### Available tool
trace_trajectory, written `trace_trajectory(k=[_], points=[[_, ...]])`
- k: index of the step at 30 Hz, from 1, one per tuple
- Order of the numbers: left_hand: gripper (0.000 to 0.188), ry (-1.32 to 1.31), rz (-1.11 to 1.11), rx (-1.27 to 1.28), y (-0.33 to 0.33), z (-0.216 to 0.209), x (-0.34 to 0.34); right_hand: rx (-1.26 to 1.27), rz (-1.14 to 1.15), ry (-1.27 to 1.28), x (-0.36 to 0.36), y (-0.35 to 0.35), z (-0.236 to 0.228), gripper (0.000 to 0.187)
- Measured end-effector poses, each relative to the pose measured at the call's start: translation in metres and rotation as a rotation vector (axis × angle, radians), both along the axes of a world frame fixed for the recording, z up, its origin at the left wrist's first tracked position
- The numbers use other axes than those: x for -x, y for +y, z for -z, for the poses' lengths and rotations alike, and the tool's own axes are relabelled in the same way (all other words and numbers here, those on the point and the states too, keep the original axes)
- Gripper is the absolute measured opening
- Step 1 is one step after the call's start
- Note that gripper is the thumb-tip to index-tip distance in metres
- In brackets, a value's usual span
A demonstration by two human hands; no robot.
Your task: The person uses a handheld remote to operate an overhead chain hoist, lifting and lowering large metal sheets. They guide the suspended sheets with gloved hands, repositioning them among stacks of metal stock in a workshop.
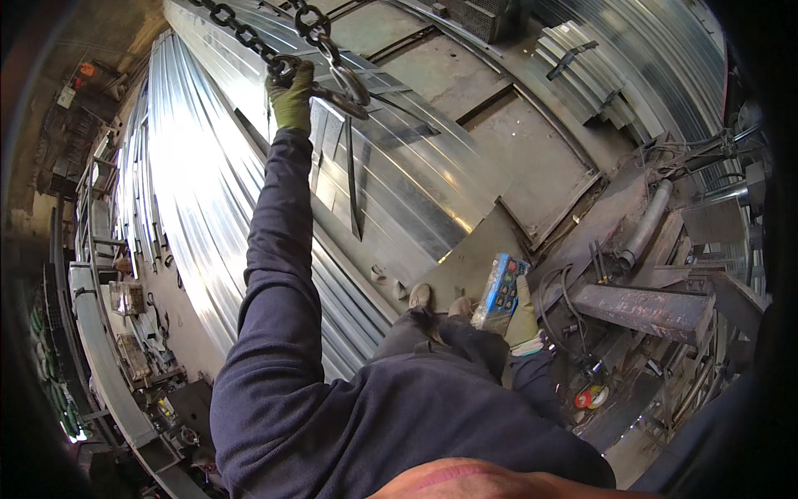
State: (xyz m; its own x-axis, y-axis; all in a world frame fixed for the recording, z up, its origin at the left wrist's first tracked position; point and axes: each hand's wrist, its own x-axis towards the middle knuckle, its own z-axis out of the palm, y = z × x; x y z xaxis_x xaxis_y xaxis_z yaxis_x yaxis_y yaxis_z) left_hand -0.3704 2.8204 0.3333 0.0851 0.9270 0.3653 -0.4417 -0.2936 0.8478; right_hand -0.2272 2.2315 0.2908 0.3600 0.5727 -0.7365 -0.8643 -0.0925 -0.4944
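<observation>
My left hand [290, 104], in a green work glove, reaches far forward and is closed around a lifting hook at the end of a dark chain [247, 35]. Beside it a second chain [310, 23] hangs with a metal hook [351, 86], just right of my glove. Below that arm run long shiny ribbed metal sheets [199, 166]. My right hand [522, 314], gloved too, is low near my body. It grips a blue and grey remote control [501, 291] with dark buttons, facing up. Part of the palm is hidden behind the remote.
Flat metal sheets with dark straps [352, 179] lie in front. More strapped profiles [573, 66] are stacked far right. A heavy steel beam [644, 312] with cables is close on my right, near a red and yellow round object [592, 397]. A rack [104, 333] stands left.
</observation>
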Motion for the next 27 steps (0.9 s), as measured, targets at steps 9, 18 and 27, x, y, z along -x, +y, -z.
trace_trajectory(k=[9, 18, 27], points=[[0.042, -0.05, 0.014, -0.007, 0.007, 0.003, -0.054, 0.008, 0.039, -0.114, -0.009, -0.009, 0.024, 0.057], [0.07, 0.055, -0.066, 0.107, 0.012, 0.019, -0.11, 0.066, 0.046, -0.061, -0.019, -0.008, 0.003, 0.059], [0.057, 0.005, 0.009, 0.128, 0.038, 0.009, -0.139, 0.078, 0.058, -0.043, -0.03, -0.008, 0.002, 0.057]])
